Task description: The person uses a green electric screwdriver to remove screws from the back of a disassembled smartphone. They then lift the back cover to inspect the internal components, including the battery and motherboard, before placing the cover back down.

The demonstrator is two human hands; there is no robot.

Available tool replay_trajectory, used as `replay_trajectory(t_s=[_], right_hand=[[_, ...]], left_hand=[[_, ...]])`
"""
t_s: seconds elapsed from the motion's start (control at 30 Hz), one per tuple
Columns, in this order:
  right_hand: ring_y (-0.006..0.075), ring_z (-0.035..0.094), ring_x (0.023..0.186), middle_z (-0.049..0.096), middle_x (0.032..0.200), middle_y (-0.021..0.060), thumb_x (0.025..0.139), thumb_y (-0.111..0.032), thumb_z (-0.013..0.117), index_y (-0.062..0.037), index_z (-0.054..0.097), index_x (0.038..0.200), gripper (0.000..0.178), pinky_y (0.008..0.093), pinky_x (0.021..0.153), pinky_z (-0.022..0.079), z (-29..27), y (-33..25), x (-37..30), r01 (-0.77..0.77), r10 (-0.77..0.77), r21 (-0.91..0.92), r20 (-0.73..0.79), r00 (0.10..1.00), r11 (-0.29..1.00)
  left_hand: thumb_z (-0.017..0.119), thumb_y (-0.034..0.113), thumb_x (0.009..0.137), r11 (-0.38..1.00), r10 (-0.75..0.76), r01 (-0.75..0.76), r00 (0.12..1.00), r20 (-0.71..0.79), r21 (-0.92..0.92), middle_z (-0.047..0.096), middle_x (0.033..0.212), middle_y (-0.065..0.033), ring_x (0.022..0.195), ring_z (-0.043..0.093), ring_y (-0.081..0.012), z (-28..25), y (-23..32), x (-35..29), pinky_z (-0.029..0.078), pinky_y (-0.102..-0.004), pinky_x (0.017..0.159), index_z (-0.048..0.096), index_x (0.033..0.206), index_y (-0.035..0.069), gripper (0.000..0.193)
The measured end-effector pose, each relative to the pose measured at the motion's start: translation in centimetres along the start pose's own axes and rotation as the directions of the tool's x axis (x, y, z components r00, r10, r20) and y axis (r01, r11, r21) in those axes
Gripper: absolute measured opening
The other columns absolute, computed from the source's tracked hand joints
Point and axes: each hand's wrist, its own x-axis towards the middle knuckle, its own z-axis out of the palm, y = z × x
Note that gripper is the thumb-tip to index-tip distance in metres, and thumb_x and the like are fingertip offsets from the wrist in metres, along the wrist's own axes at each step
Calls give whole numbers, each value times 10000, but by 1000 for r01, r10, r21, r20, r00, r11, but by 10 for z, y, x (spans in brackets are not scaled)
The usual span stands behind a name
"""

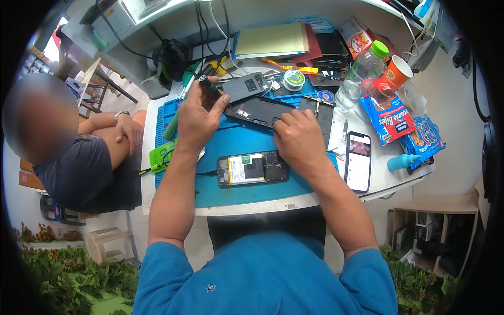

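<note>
In my left hand is a green-and-black tool handle, upright between thumb and fingers; its working end is hidden. Close to that thumb lies one end of a black phone back shell, with small parts showing inside it. My right hand has its fingers curled over the shell's other end. Below both hands, an opened phone rests on the blue work mat, its battery and black inner covers exposed and a cable at its left end. Behind the shell is a grey phone back with camera openings.
A lit phone lies on the right, near a light-blue bottle and snack packets. Farther back stand a green-capped bottle and an orange cup. A seated person is at the left.
</note>
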Motion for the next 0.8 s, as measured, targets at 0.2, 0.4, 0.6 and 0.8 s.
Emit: replay_trajectory(t_s=[0.2, 0.4, 0.6, 0.8], right_hand=[[288, 700, 985, 732, 934, 83, 838, -42, 740, -74, 787, 906, 89, 437, 934, 494, -12, 2, -6, 8, -9, 23, 75, 997, 1000], [282, 689, 1064, 741, 1014, 66, 777, -22, 807, -74, 802, 983, 212, 434, 955, 487, -21, 2, -12, -2, 0, 16, 122, 993, 1000], [277, 688, 1053, 739, 1013, 64, 783, -26, 801, -73, 798, 965, 188, 430, 951, 490, -22, 7, -11, 29, -27, -16, 124, 992, 999], [262, 690, 997, 732, 965, 61, 809, -16, 765, -75, 776, 884, 97, 417, 927, 492, -20, 6, -18, 55, -51, -39, 101, 994, 998]], left_hand=[[864, 95, 1028, 1000, -11, 11, 1000, 5, 17, 819, 1079, -61, 994, 778, -132, 0, -1, 0, 609, -296, 902, 666, 1368, 27, 399], [850, 74, 1025, 1000, 22, -21, 998, -60, 17, 824, 1053, -68, 968, 795, -141, -1, -6, 3, 624, -302, 881, 667, 1327, 19, 357], [868, 104, 1022, 983, 25, -13, 997, 67, -181, 818, 1017, -59, 952, 790, -134, 3, 0, -6, 625, -305, 889, 669, 1326, 29, 371], [879, 110, 1020, 987, 47, -13, 976, 211, -163, 803, 1034, -58, 979, 783, -134, 1, 10, -11, 618, -304, 913, 660, 1343, 38, 397]])
